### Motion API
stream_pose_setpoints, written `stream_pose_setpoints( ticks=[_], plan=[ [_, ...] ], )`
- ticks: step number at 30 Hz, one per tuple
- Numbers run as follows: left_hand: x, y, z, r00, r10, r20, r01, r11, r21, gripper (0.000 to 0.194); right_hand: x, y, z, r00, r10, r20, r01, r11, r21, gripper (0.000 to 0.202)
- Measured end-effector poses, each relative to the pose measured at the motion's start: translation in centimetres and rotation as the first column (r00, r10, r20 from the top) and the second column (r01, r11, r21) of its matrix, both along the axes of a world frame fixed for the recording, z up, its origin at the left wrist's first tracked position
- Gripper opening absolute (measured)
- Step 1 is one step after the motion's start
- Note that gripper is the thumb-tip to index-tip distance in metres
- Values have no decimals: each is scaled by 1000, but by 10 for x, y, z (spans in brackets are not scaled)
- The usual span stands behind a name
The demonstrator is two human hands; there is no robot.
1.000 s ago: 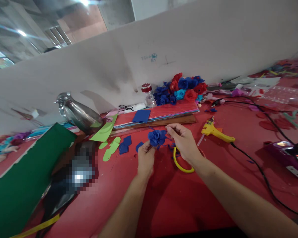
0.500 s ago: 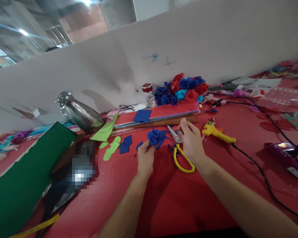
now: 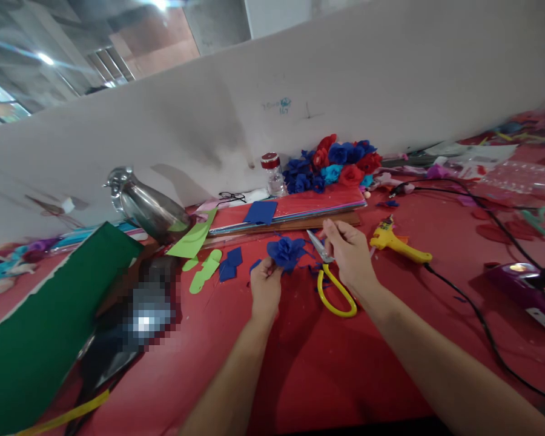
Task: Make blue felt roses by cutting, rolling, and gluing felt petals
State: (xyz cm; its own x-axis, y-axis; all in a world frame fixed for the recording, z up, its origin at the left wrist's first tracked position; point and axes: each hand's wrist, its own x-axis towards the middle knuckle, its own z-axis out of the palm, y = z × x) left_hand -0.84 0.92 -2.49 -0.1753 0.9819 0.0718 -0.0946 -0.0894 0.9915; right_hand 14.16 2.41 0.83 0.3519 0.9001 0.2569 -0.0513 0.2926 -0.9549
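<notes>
A blue paper flower (image 3: 287, 252) is pinched at its lower left by my left hand (image 3: 266, 287). To its right, my right hand (image 3: 349, 253) hovers with thumb and fingertips drawn together; whether anything tiny is between them I cannot make out. Scissors with yellow handles (image 3: 336, 298) lie beneath and beside the right hand, blades pointing up toward the paper stack. Blue paper scraps (image 3: 317, 268) surround the blades. Left of the flower are cut blue paper pieces (image 3: 230, 264) and light green paper petals (image 3: 205, 272).
A yellow glue gun (image 3: 399, 245) with a black cord lies at right, near a purple device (image 3: 527, 290). Behind are stacked paper sheets (image 3: 300, 209), a heap of red and blue paper flowers (image 3: 340, 160), a glass jar (image 3: 274, 174) and a metal jug (image 3: 148, 203). A green board (image 3: 49, 327) stands left.
My right hand has shifted slightly left, toward the blue flower. The left hand keeps its hold on the flower, almost unmoved.
</notes>
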Motion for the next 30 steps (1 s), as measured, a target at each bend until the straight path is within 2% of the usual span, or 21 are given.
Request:
stream_pose_setpoints(
  ticks=[3, 6, 9, 12, 18, 25, 30],
  plan=[
    [-1, 1, -4, 999, -8, -31, 9, 999, 32, 10, -2, -3, 0, 968, 34, 250, -90, 973, 214, 7],
    [-2, 3, -9, 999, -26, -34, 28, 998, 56, 10, -4, -7, -1, 852, -57, 520, -152, 924, 350, 17],
    [-2, 4, -11, 999, -41, -24, 42, 996, 72, 11, -7, -10, -4, 762, -131, 635, -171, 904, 392, 19],
    [-2, 4, -12, 999, -43, -27, 45, 996, 77, 11, -8, -11, -5, 738, -154, 657, -172, 899, 404, 14],
    [-1, 0, -8, 998, -37, -51, 40, 997, 67, 15, -8, -11, -3, 771, -154, 617, -145, 902, 406, 10],
    [3, -2, 2, 998, -59, 32, 57, 997, 44, 12, -8, -17, 4, 774, -101, 625, -204, 894, 398, 8],
    [2, -1, -2, 995, -84, 61, 79, 994, 80, 12, -9, -17, 4, 785, -118, 608, -192, 887, 420, 4]
  ],
)
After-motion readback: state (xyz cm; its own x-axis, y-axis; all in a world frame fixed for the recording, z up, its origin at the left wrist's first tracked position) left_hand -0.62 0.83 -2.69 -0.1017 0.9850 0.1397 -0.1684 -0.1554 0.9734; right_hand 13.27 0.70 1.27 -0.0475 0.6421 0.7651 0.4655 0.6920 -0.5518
